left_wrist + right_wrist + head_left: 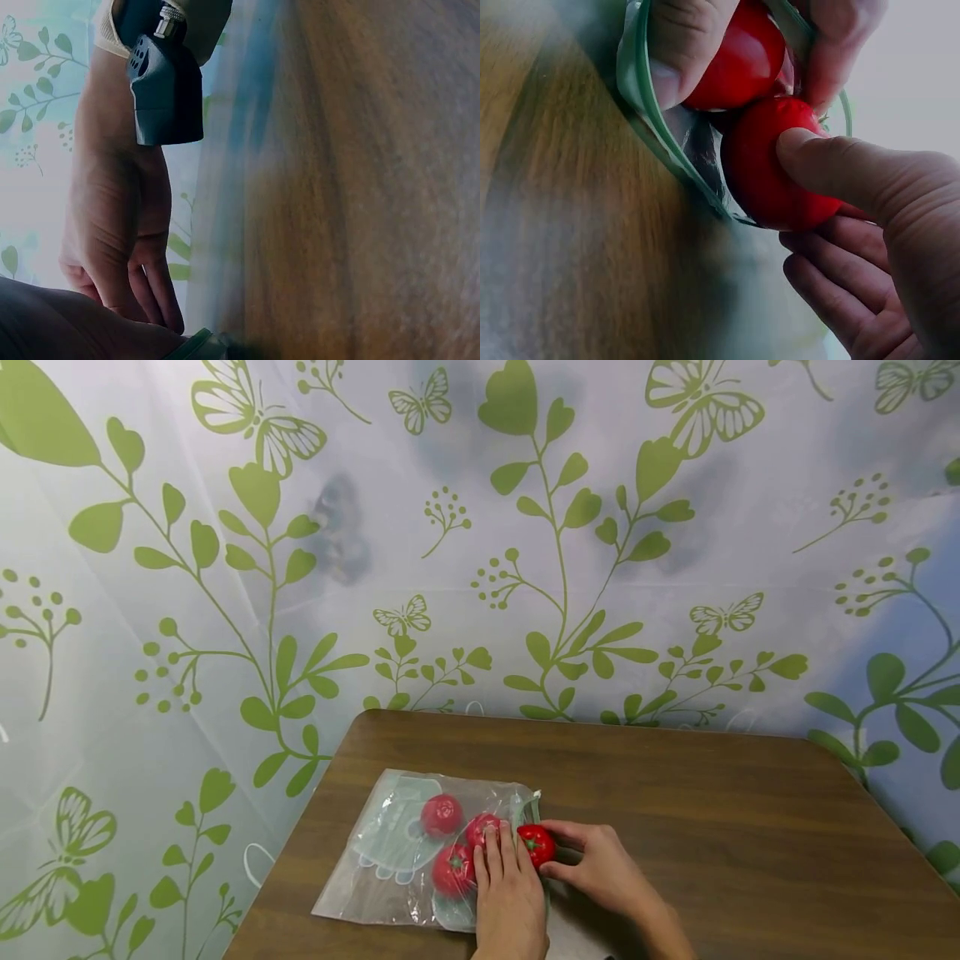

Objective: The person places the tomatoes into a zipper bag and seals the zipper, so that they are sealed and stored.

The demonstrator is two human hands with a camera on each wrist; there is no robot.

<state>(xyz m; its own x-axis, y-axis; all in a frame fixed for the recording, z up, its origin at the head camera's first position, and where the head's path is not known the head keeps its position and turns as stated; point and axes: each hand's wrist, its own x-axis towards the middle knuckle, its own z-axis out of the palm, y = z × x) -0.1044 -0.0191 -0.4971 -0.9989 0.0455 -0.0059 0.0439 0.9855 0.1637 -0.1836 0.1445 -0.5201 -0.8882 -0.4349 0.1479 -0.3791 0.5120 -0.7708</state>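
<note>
My right hand (603, 868) pinches a red tomato (772, 180) between thumb and fingers, right at the bag's mouth. The bag is a clear plastic zip bag (405, 902), lying flat with its green zip edge (651, 97) spread apart. Through the film show three more tomatoes: one at the back (441, 815), one in front (454, 870) and one partly under the left fingers (482, 829). Over the mouth end lies my left hand (510, 902), its thumb inside the zip edge against a tomato and its fingers on the outer side, gripping the bag.
Under the bag is a brown wooden table (712, 810), stretching away to the right. Behind it hangs a pale curtain (465, 568) with green leaves and butterflies. A dark camera mount (169, 97) sits on the right wrist.
</note>
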